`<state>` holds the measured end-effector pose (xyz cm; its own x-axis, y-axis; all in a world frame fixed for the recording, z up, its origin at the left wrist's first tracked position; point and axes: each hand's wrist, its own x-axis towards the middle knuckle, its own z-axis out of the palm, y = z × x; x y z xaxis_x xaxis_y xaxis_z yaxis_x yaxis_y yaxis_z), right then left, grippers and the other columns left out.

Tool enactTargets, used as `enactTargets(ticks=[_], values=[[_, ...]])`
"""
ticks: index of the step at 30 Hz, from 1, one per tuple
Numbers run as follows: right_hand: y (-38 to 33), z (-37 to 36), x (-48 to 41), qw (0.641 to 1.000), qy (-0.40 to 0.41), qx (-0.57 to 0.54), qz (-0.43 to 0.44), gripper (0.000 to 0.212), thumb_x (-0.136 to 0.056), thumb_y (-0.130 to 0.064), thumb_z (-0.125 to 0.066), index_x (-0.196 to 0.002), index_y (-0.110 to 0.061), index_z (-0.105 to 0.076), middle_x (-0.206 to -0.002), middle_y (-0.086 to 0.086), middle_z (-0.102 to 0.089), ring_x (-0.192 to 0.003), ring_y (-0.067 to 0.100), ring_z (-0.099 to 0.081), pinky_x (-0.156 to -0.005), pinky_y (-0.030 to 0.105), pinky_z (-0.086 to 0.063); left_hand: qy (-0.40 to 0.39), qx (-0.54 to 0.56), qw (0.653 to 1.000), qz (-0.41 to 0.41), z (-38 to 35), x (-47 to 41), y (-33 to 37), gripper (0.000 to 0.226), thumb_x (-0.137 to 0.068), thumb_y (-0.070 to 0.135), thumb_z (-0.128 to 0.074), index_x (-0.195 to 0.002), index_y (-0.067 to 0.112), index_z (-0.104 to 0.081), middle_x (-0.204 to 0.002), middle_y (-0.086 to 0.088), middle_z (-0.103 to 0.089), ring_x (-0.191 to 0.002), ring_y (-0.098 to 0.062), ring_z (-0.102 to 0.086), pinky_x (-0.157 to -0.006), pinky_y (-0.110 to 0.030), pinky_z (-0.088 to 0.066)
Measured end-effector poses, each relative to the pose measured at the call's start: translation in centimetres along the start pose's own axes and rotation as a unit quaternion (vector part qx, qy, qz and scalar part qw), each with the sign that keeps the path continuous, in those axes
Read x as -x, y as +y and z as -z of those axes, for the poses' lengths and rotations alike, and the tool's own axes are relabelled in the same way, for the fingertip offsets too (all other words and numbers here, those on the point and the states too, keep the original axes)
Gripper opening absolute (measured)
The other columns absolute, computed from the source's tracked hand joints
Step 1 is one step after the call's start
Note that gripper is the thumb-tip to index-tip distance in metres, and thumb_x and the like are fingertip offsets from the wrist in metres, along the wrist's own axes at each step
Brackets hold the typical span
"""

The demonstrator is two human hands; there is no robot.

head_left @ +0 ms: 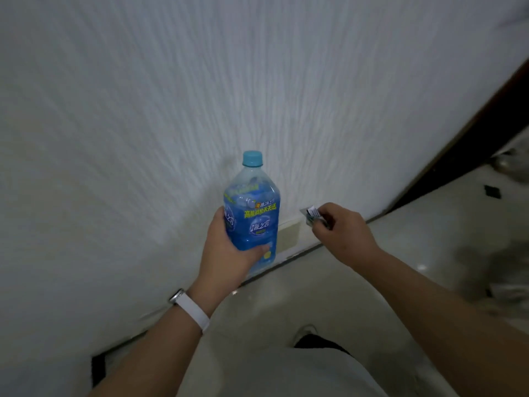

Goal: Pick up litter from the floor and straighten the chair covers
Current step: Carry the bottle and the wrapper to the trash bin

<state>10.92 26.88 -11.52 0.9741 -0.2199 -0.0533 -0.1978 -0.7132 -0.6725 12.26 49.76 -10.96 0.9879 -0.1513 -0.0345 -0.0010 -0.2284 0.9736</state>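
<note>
Left hand (229, 247): my fingers (264, 249) wrap the blue bottle (254, 207), held upright before the white ribbed cloth (171, 110).
Right hand (343, 233): my fingers pinch 1 small wrapper (313, 214), just right of the bottle, off the pale floor (400, 239).
Left wrist: white band (191, 309).

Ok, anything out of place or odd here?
Nothing spilled or damaged: left hand grips a capped blue drink bottle upright, right hand pinches a small wrapper. At right, blurred bits on the floor could be more litter.

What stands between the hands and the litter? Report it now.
Nothing visible does. The left hand grips the bottle, and the right hand pinches a small wrapper. No bin is in view.
</note>
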Motion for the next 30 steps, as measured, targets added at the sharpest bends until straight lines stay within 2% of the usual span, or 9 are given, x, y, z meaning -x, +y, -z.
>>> enactTargets(ticks=[5,8,11,14,16,21,25,28,30], values=[[5.4,4.3,-0.6,0.995,0.073,-0.029,-0.06,0.007,-0.088,-0.025,-0.061,-0.082,-0.02,-0.062,-0.066,0.001,-0.062,-0.059,0.019,-0.057,-0.054,0.031,-0.043,-0.078,-0.024,0.996,-0.035,-6.3,-4.5,2.4,0.068,-0.064,-0.001,-0.088,-0.11,0.036,-0.054,-0.105,0.023,-0.068,-0.094,-0.001,-0.068,-0.074,-0.015,-0.051],[7.7,7.0,-0.6,0.991,0.093,-0.051,-0.084,0.007,-0.088,-0.023,-0.06,-0.083,-0.019,-0.062,-0.067,0.003,-0.064,-0.063,0.022,-0.064,-0.058,0.037,-0.051,-0.115,-0.028,0.992,-0.051,-10.2,-6.4,3.7,0.07,-0.064,-0.002,-0.089,-0.111,0.037,-0.054,-0.106,0.02,-0.069,-0.095,-0.004,-0.069,-0.076,-0.019,-0.055],[9.7,9.6,-0.1,0.985,0.126,-0.041,-0.113,0.007,-0.088,-0.021,-0.059,-0.085,-0.016,-0.063,-0.068,0.005,-0.063,-0.064,0.024,-0.061,-0.059,0.039,-0.05,-0.153,-0.03,0.985,-0.069,-13.8,-7.9,5.0,0.07,-0.065,-0.003,-0.087,-0.108,0.04,-0.053,-0.103,0.024,-0.068,-0.092,-0.002,-0.069,-0.078,-0.023,-0.057],[11.6,12.0,0.8,0.973,0.171,-0.047,-0.15,0.007,-0.087,-0.02,-0.058,-0.086,-0.016,-0.064,-0.065,0.003,-0.061,-0.059,0.017,-0.056,-0.056,0.035,-0.048,-0.21,-0.036,0.974,-0.082,-17.6,-9.4,6.2,0.073,-0.065,0.0,-0.089,-0.111,0.042,-0.051,-0.106,0.025,-0.067,-0.095,-0.002,-0.068,-0.079,-0.025,-0.057],[12.4,13.1,1.1,0.967,0.184,-0.051,-0.166,0.007,-0.087,-0.019,-0.059,-0.085,-0.016,-0.064,-0.063,0.0,-0.06,-0.054,0.011,-0.052,-0.053,0.03,-0.044,-0.237,-0.035,0.967,-0.086,-19.5,-10.3,6.9,0.073,-0.065,0.0,-0.089,-0.111,0.042,-0.05,-0.104,0.029,-0.066,-0.094,0.002,-0.067,-0.077,-0.021,-0.056],[15.7,15.6,1.7,0.937,0.243,-0.036,-0.247,0.006,-0.085,-0.022,-0.059,-0.081,-0.017,-0.061,-0.062,0.001,-0.057,-0.057,0.016,-0.053,-0.053,0.031,-0.042,-0.331,-0.028,0.938,-0.099,-26.6,-13.4,8.5,0.07,-0.067,-0.006,-0.086,-0.107,0.039,-0.05,-0.097,0.034,-0.065,-0.09,0.008,-0.065,-0.071,-0.012,-0.051],[17.8,18.1,1.3,0.907,0.294,-0.02,-0.301,0.008,-0.085,-0.02,-0.059,-0.083,-0.013,-0.061,-0.064,0.005,-0.057,-0.057,0.019,-0.052,-0.051,0.033,-0.038,-0.392,-0.003,0.914,-0.106,-32.4,-16.3,9.7,0.07,-0.066,-0.004,-0.087,-0.106,0.039,-0.049,-0.099,0.019,-0.065,-0.089,0.009,-0.065,-0.068,-0.009,-0.051],[18.9,20.0,0.6,0.875,0.337,-0.019,-0.347,0.007,-0.085,-0.02,-0.06,-0.086,-0.015,-0.064,-0.063,0.005,-0.058,-0.06,0.021,-0.055,-0.054,0.034,-0.04,-0.438,0.003,0.892,-0.109,-36.6,-18.3,10.6,0.072,-0.063,-0.001,-0.089,-0.107,0.04,-0.05,-0.105,0.017,-0.063,-0.091,0.009,-0.065,-0.069,-0.013,-0.052],[19.6,21.4,-0.3,0.856,0.355,-0.017,-0.374,0.006,-0.084,-0.022,-0.061,-0.086,-0.016,-0.064,-0.062,0.003,-0.058,-0.058,0.018,-0.054,-0.052,0.03,-0.039,-0.468,0.007,0.877,-0.11,-39.3,-19.5,11.3,0.073,-0.062,0.003,-0.091,-0.108,0.042,-0.05,-0.107,0.018,-0.063,-0.094,0.008,-0.064,-0.071,-0.013,-0.053]])
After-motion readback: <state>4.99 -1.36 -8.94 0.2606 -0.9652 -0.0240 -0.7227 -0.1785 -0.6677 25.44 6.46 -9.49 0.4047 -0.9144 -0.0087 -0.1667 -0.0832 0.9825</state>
